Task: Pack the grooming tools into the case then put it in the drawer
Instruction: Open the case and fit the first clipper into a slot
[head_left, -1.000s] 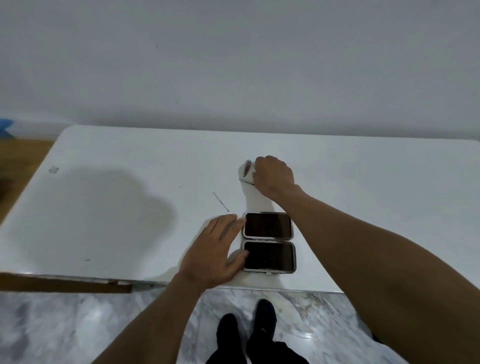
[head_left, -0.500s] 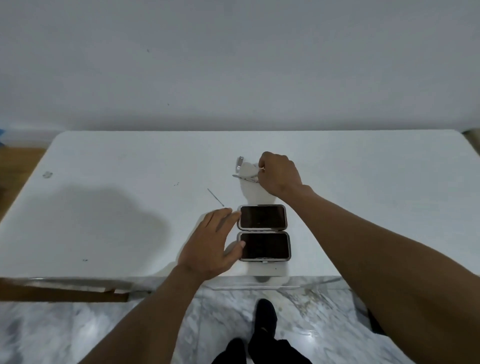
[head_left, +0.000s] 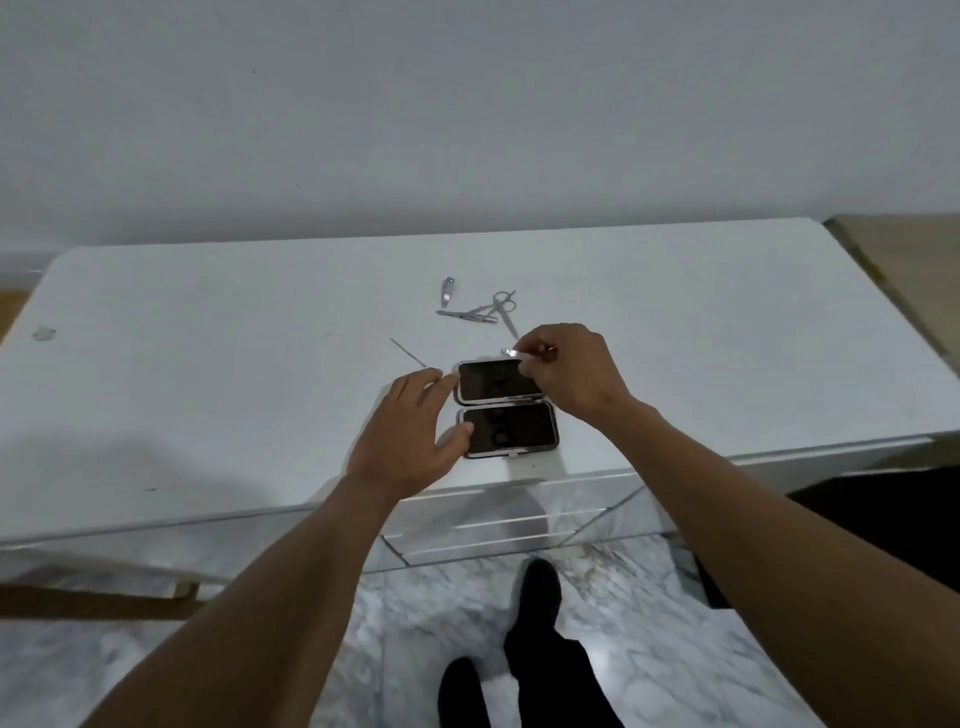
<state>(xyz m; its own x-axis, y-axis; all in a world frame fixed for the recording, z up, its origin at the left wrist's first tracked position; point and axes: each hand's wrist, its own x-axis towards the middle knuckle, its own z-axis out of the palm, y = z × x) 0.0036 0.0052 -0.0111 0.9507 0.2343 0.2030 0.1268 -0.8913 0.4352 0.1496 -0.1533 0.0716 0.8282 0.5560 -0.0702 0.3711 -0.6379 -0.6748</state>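
An open grooming case (head_left: 506, 428) with two dark halves and metal rims lies near the front edge of the white table (head_left: 208, 364). My left hand (head_left: 410, 431) rests against the case's left side, fingers spread. My right hand (head_left: 566, 371) pinches a small metal tool (head_left: 511, 353) just above the far half of the case. Behind it lie small scissors (head_left: 505, 312), a nail clipper (head_left: 447, 292) and flat metal tools (head_left: 465, 315). A thin metal pick (head_left: 408, 352) lies to the left of the case.
Mirrored drawer fronts (head_left: 493, 525) sit under the table's front edge. My feet (head_left: 498, 654) stand on the marble floor below. A wall rises behind the table. A small mark (head_left: 44, 333) shows at the table's left end.
My right hand lifted a small metal tool from the pile and brought it back over the far half of the case. The scissors and other tools are now uncovered. My left hand stayed put.
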